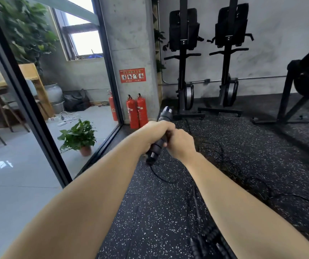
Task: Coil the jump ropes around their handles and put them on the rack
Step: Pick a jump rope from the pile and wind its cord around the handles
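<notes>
Together, left hand [156,134], right hand [181,145] gripping one jump rope [154,153], two machines [184,62] [228,58]

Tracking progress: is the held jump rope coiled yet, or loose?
Loose: its cord trails from the handles, gripped by the left hand, down onto the floor. Wraps under the right hand: cannot tell.

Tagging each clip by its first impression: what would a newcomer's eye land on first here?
Two bare forearms meet mid-frame, the left hand and right hand both gripping black jump rope handles, with rope trailing to the speckled floor. Behind them, two red fire extinguishers stand against the concrete pillar; a potted plant sits further left.
</notes>
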The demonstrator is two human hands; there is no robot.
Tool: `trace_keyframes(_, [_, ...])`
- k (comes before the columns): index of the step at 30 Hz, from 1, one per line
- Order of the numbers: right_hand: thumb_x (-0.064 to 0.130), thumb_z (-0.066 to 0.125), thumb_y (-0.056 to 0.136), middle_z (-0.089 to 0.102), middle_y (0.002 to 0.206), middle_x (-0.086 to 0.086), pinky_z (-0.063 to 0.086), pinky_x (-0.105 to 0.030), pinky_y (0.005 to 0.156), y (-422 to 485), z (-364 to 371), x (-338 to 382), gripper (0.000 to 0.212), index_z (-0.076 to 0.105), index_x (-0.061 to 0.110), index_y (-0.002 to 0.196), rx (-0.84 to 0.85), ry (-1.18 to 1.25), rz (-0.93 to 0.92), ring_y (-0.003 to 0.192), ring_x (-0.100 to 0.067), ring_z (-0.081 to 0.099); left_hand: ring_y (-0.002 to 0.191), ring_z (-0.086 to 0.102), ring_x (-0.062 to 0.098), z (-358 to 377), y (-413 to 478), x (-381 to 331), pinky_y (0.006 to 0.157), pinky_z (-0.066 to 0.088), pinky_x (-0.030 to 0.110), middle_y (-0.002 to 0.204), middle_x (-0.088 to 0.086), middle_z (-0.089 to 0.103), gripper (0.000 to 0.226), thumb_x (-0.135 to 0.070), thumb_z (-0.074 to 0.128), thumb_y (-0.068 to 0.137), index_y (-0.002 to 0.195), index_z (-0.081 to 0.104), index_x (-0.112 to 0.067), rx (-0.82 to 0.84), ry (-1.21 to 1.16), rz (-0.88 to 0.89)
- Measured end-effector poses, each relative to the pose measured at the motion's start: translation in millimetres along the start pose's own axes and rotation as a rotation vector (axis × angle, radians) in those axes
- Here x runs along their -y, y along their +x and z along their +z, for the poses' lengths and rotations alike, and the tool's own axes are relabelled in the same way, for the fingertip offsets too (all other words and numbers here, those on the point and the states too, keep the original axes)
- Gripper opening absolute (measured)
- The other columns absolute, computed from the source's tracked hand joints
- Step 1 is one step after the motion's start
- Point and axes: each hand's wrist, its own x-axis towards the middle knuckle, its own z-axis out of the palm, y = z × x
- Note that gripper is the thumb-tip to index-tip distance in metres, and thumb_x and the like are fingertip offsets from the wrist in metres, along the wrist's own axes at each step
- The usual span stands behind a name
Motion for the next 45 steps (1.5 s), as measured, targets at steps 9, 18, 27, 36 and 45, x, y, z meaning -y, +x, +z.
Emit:
trace_keyframes(9, [0.033, 0.044, 0.097, 0.048, 0.063, -0.003, 0.033, -0.034, 0.064, 7, 0, -7, 0.048, 0.051, 0.020, 0.052, 0.096, 0.454, 0.122, 0.068, -0.025, 0.044, 0.055, 0.049, 0.019, -15, 0, 1, 0.060, 0.044, 0.029, 0.059, 0.003, 0.060, 0.025, -0.021, 0.065, 0.057, 0.077, 0.070, -0.007, -0.051, 0.209, 0.062])
trace_keyframes(18, [0.028, 0.041, 0.103, 0.029, 0.036, 0.007, 0.021, -0.021, 0.038, -20, 27, -43, 0.055, 0.032, 0.014, 0.050, 0.225, 0.958, 0.438, 0.031, -0.008, 0.023, 0.051, 0.049, 0.020, -61, 0, -26, 0.049, 0.040, 0.023, 0.060, 0.002, 0.058, 0.015, -0.023, 0.068, 0.068, 0.071, 0.062, -0.010, -0.439, 0.153, 0.216])
trace_keyframes(27, [0.032, 0.034, 0.104, 0.065, 0.066, -0.010, 0.046, -0.034, 0.080, -3, 25, -45, 0.054, 0.062, 0.008, 0.065, 0.139, 0.916, 0.421, 0.068, -0.023, 0.062, 0.057, 0.056, 0.024, -65, -3, -32, 0.062, 0.050, 0.034, 0.069, 0.010, 0.065, 0.037, -0.029, 0.065, 0.052, 0.081, 0.066, -0.005, -0.320, 0.330, 0.131])
trace_keyframes(36, [0.028, 0.038, 0.101, 0.072, 0.089, -0.007, 0.042, -0.036, 0.086, 15, 7, -32, 0.039, 0.070, 0.008, 0.089, 0.025, 0.792, 0.315, 0.096, -0.024, 0.065, 0.060, 0.049, 0.019, -60, -2, -30, 0.049, 0.035, 0.022, 0.075, 0.004, 0.055, 0.025, -0.031, 0.071, 0.072, 0.075, 0.055, -0.012, -0.257, 0.998, 0.165])
trace_keyframes(45, [0.030, 0.042, 0.099, 0.059, 0.080, -0.001, 0.042, -0.037, 0.072, 7, -5, -28, 0.029, 0.060, 0.010, 0.090, -0.149, 0.550, 0.212, 0.079, -0.021, 0.055, 0.080, 0.056, 0.026, -50, -6, 8, 0.065, 0.044, 0.033, 0.085, -0.002, 0.053, 0.046, -0.038, 0.068, 0.077, 0.107, 0.041, -0.017, -0.245, 1.499, 0.358])
